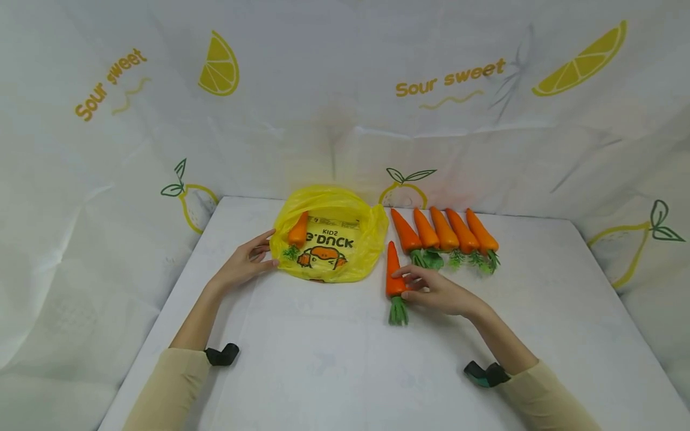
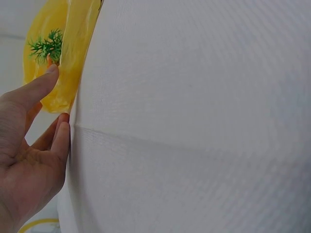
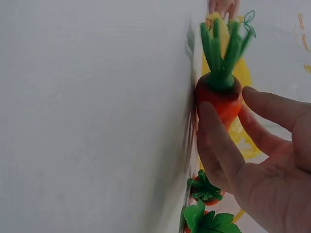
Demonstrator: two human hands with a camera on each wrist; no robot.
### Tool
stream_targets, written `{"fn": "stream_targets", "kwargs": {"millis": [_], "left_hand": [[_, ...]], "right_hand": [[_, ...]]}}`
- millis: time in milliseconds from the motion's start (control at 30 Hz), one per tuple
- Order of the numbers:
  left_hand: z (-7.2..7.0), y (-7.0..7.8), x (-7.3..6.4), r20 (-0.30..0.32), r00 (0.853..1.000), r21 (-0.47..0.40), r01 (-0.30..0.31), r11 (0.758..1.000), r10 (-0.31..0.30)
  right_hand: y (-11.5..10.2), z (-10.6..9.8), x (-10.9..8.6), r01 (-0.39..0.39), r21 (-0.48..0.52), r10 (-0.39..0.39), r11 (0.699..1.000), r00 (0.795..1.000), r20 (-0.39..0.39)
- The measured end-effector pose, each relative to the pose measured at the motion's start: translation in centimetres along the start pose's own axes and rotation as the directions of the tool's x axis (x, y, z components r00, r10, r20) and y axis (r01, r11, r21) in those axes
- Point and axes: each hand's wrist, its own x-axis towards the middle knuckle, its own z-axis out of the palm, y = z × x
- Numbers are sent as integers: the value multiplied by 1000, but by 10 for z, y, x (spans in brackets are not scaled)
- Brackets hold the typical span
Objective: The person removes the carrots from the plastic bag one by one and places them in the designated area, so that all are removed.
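A yellow plastic bag [image 1: 369,263] with a printed duck lies with its mouth spread toward me, one orange carrot [image 1: 298,232] with a green top inside at its left. My left hand [image 1: 245,261] touches the bag's left edge, thumb and fingers spread apart. In the left wrist view, the thumb of that hand [image 2: 36,150] lies against the yellow plastic near the carrot's leaves. To the right of the bag, my right hand [image 1: 436,291] holds a single carrot [image 1: 395,278] by its thick end, its green stalks [image 3: 221,53] pointing back toward me.
Several more carrots [image 1: 443,230] lie in a row behind the right hand, tips away from me, green tops nearer. A white cloth covers the table [image 1: 323,359]. Behind it hangs a white sheet [image 1: 323,90] printed with lemons and lettering.
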Motion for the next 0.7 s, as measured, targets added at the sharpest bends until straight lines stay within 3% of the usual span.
{"fn": "stream_targets", "kwargs": {"millis": [467, 700], "left_hand": [[1, 1, 0, -7, 1000, 3, 9, 1000, -9], [2, 2, 0, -8, 1000, 3, 12, 1000, -12]], "right_hand": [[-2, -1, -1, -46, 5, 46, 999, 999, -9], [-3, -8, -6, -31, 5, 31, 1000, 1000, -4]]}}
